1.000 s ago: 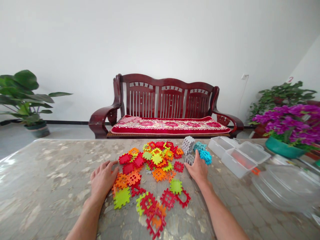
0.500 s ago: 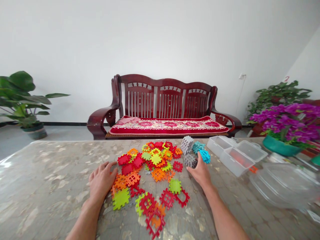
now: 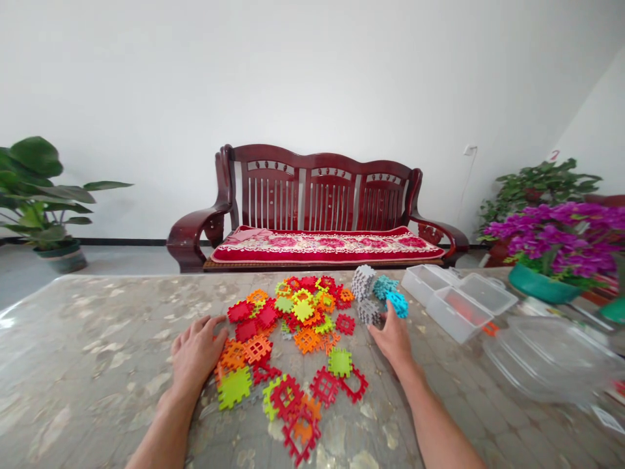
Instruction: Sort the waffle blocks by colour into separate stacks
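My left hand (image 3: 198, 348) lies palm down on the table, fingers spread a little, at the left edge of a loose pile of toothed plastic tiles (image 3: 303, 309). Its thumb is beside the orange tiles (image 3: 233, 355), above a lime green tile (image 3: 235, 387). Over on the right, my right hand (image 3: 394, 339) rests by the sorted stacks, thumb and index finger apart. The thumb is near a dark grey stack (image 3: 368, 312) and the index finger is at a bright blue stack (image 3: 397, 304). A light grey stack (image 3: 363, 282) and a teal stack (image 3: 385, 286) stand just behind.
Red, orange and lime tiles, such as a red frame tile (image 3: 301, 438), spread toward me. At right are a clear divided box (image 3: 456, 319), a clear lid (image 3: 547, 358) and purple flowers in a green bowl (image 3: 547, 284). A wooden bench (image 3: 273, 195) stands behind the table.
The whole view has shifted very slightly to the left. Both hands stay in almost the same places, and the dark grey stack looks slightly turned by the right thumb.
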A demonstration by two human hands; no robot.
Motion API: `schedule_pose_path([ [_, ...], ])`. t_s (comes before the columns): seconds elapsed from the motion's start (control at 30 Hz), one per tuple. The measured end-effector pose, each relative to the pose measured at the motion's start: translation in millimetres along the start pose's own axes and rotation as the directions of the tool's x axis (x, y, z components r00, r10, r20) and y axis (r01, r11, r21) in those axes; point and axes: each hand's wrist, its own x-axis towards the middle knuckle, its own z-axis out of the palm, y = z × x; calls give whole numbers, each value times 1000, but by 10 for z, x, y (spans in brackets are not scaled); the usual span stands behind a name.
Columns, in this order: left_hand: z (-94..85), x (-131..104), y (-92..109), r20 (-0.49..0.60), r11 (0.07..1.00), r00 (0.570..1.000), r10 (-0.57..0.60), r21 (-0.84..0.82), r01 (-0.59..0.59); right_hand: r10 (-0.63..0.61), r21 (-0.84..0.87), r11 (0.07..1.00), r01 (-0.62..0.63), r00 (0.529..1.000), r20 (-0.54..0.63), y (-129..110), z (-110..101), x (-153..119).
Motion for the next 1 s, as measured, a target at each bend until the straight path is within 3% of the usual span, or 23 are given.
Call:
schedule_pose_path([
  [1.0,-16,2,10,28,1000,1000,-13,25,13,15,-7,1000,-14,998,56,-115,-65,-68],
])
